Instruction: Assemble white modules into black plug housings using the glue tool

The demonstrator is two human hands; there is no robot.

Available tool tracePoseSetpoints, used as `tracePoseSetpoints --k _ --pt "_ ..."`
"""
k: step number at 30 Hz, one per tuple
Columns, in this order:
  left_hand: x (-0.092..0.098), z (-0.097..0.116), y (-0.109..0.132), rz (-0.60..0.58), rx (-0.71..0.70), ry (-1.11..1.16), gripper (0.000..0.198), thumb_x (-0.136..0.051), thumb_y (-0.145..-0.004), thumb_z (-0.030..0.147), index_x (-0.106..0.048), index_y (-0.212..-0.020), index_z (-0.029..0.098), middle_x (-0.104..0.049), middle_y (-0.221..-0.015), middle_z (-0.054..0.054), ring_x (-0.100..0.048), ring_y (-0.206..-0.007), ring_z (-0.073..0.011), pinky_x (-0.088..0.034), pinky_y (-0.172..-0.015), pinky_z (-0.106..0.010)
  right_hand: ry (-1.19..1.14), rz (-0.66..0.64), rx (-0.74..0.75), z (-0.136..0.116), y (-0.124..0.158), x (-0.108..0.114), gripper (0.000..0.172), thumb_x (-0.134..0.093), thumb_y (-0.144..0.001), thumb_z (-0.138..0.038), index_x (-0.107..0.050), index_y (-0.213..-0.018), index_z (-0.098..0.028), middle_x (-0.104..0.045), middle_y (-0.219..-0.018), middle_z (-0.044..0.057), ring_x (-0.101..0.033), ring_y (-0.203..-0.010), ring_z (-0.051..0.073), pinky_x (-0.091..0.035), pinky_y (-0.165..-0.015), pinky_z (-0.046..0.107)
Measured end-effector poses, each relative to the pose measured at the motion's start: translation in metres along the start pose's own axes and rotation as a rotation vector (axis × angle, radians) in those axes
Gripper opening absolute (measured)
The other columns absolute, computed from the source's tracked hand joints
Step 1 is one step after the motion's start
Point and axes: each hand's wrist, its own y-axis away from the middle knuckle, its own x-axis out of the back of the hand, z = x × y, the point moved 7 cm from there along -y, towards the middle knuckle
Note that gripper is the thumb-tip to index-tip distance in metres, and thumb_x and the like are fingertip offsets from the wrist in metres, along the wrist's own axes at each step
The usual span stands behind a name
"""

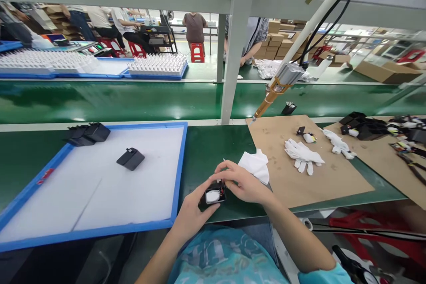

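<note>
Close to the bench's front edge, my left hand (193, 213) grips a small open black plastic housing (217, 199) between thumb and fingers. Inside it sits a white rounded part (212, 196), with bits of red beside it. My right hand (244, 182) is bent over the housing's far right side, its fingers pinched together. A thin tip shows above those fingers, but what they hold is mostly hidden. Just behind the right hand lies a crumpled white cloth (254, 165).
At left, a blue-edged white tray (140, 204) carries a black housing (131, 159) and several more at its corner. White gloves (302, 154) lie on brown cardboard (319, 188). An electric screwdriver (268, 100) hangs above. Black parts (369, 128) are piled right; a metal post (233, 66) stands ahead.
</note>
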Motion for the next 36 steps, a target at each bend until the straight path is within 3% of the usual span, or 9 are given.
tracePoseSetpoints --k 2,5,7,9,12,19,25,29,36 --pt "-0.001 -0.004 0.0 -0.016 0.046 -0.006 0.047 -0.065 -0.083 0.034 -0.054 -0.128 0.027 -0.064 -0.126 -0.005 -0.064 -0.112 -0.0236 -0.053 -0.096 -0.037 -0.064 0.193 -0.051 0.014 -0.002 0.027 0.045 -0.045 -0.089 -0.011 -0.056 -0.127 -0.031 -0.054 -0.123 0.007 -0.064 -0.089 0.013 -0.053 -0.076 0.03" --pt "-0.004 -0.008 0.001 -0.015 0.116 0.076 0.044 -0.067 -0.08 0.04 -0.058 -0.12 0.024 -0.071 -0.112 -0.004 -0.069 -0.099 -0.0219 -0.056 -0.089 -0.033 -0.189 0.798 -0.058 0.047 0.001 0.108 0.041 -0.055 -0.087 -0.021 -0.05 -0.125 -0.033 -0.055 -0.119 0.005 -0.062 -0.098 0.015 -0.053 -0.08 0.03" --pt "-0.004 -0.007 0.002 0.029 0.124 0.125 0.044 -0.069 -0.078 0.043 -0.058 -0.115 0.022 -0.072 -0.107 -0.004 -0.07 -0.095 -0.0222 -0.057 -0.086 -0.032 -0.21 1.17 -0.02 0.067 0.005 0.163 0.053 -0.064 -0.077 -0.022 -0.046 -0.126 -0.032 -0.051 -0.124 0.004 -0.055 -0.111 0.016 -0.048 -0.092 0.032" --pt "-0.003 -0.004 0.002 0.094 0.108 0.146 0.044 -0.069 -0.077 0.046 -0.058 -0.111 0.021 -0.073 -0.106 -0.005 -0.069 -0.096 -0.0235 -0.057 -0.083 -0.032 -0.326 1.237 -0.069 0.09 -0.009 0.199 0.067 -0.069 -0.066 -0.022 -0.043 -0.126 -0.033 -0.047 -0.128 0.002 -0.052 -0.117 0.017 -0.047 -0.092 0.032" --pt "-0.002 -0.004 0.001 0.154 0.069 0.143 0.043 -0.065 -0.08 0.048 -0.055 -0.112 0.021 -0.071 -0.109 -0.007 -0.068 -0.099 -0.0244 -0.057 -0.082 -0.034 -0.471 1.102 -0.153 0.11 -0.038 0.219 0.064 -0.072 -0.061 -0.025 -0.046 -0.12 -0.032 -0.052 -0.117 0.0 -0.061 -0.099 0.016 -0.05 -0.075 0.028" --pt "0.002 -0.01 -0.008 0.153 0.022 0.019 0.035 -0.061 -0.085 0.042 -0.051 -0.113 0.024 -0.071 -0.106 -0.005 -0.069 -0.093 -0.0214 -0.056 -0.08 -0.034 -0.573 0.973 -0.093 0.087 -0.044 0.171 0.041 -0.069 -0.071 -0.041 -0.053 -0.106 -0.029 -0.058 -0.117 0.0 -0.059 -0.066 0.007 -0.05 -0.065 0.026" --pt "0.0 -0.007 -0.017 0.18 0.03 -0.159 0.034 -0.059 -0.087 0.041 -0.05 -0.114 0.024 -0.07 -0.105 -0.004 -0.069 -0.092 -0.0212 -0.054 -0.08 -0.034 -0.707 0.821 0.129 0.042 -0.036 0.094 0.048 -0.064 -0.074 -0.058 -0.056 -0.107 -0.024 -0.063 -0.099 0.003 -0.057 -0.058 0.01 -0.045 -0.052 0.026" --pt "0.002 -0.001 -0.017 0.241 -0.027 -0.28 0.032 -0.061 -0.086 0.038 -0.053 -0.113 0.024 -0.07 -0.104 -0.004 -0.068 -0.093 -0.0213 -0.053 -0.08 -0.033 -0.779 0.788 0.132 0.015 -0.032 0.05 0.055 -0.059 -0.072 -0.07 -0.053 -0.102 -0.024 -0.061 -0.084 0.0 -0.05 -0.044 0.008 -0.038 -0.042 0.024" --pt "0.004 0.002 -0.011 0.287 -0.061 -0.344 0.032 -0.061 -0.086 0.037 -0.054 -0.113 0.022 -0.069 -0.101 -0.006 -0.067 -0.09 -0.0225 -0.053 -0.077 -0.034 -0.907 0.796 0.111 -0.007 -0.028 0.027 0.051 -0.061 -0.073 -0.069 -0.045 -0.099 -0.029 -0.056 -0.092 -0.002 -0.045 -0.037 0.003 -0.031 -0.033 0.021"
